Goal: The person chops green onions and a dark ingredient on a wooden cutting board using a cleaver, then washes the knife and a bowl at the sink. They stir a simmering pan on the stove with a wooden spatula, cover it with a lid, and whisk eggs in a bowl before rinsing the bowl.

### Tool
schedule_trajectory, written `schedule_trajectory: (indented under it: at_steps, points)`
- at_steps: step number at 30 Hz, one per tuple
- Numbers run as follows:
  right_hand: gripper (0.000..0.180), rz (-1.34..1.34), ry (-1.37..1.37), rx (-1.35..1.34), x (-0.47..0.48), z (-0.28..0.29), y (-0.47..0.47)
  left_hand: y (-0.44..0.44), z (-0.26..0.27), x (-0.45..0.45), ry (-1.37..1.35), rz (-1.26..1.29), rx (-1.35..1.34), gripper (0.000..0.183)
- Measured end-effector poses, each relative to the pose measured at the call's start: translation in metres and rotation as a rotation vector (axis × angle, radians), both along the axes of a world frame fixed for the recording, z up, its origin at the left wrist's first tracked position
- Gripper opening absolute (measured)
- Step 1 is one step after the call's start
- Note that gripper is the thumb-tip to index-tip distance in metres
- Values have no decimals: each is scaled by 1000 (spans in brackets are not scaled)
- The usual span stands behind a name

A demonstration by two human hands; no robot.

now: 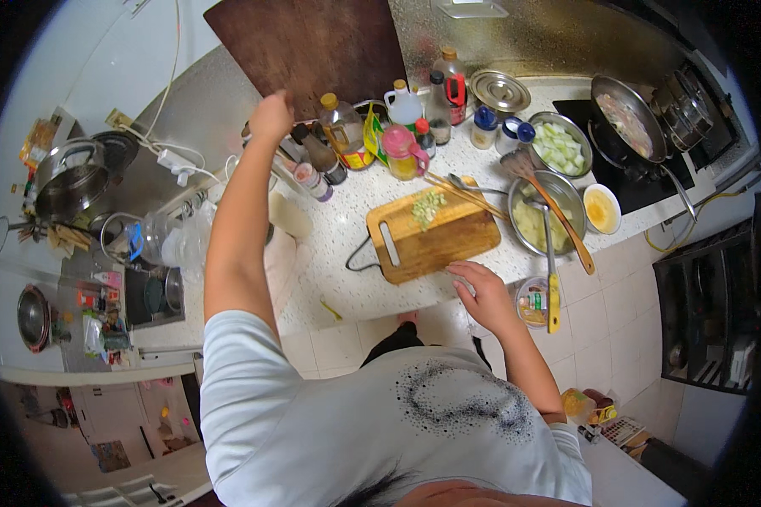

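My left hand [273, 118] is stretched to the back of the counter, in front of a large dark wooden board [317, 51] that leans on the wall. Its fingers are curled and blurred, and whatever they may hold is hidden. My right hand [484, 290] hovers by the front edge of a small wooden cutting board [447, 244], thumb and fingers apart, nothing in it. Chopped pale green pieces [429, 209] lie on that board. Wooden chopsticks [468, 196] rest across its far corner. Below my left hand stand a dark sauce bottle [317, 152] and a spice jar [312, 182].
A steel bowl [578, 244] carries a slotted wooden spatula [561, 212] and a yellow-handled utensil [552, 295]. Behind it sits a bowl of cut green vegetable [558, 149]. A small egg-coloured bowl [602, 208] is near the edge. A frying pan [631, 120] stands on the cooktop [659, 184].
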State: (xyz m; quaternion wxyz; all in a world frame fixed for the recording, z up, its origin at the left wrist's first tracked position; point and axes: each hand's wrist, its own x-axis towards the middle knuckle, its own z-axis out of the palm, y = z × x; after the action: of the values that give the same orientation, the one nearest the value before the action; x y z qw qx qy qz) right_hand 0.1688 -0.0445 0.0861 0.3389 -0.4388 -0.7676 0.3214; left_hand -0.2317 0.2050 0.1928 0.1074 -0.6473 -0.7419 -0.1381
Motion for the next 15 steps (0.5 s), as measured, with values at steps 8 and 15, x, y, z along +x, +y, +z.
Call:
schedule_trajectory:
  at_steps: [8, 15]
  points:
    - [22, -61, -50, -74, -65, -13, 59, 95, -75, -61, 476, -133, -468, 17]
    - [23, -79, -56, -106, -83, -24, 80, 137, -132, -79, 735, -274, -530, 22]
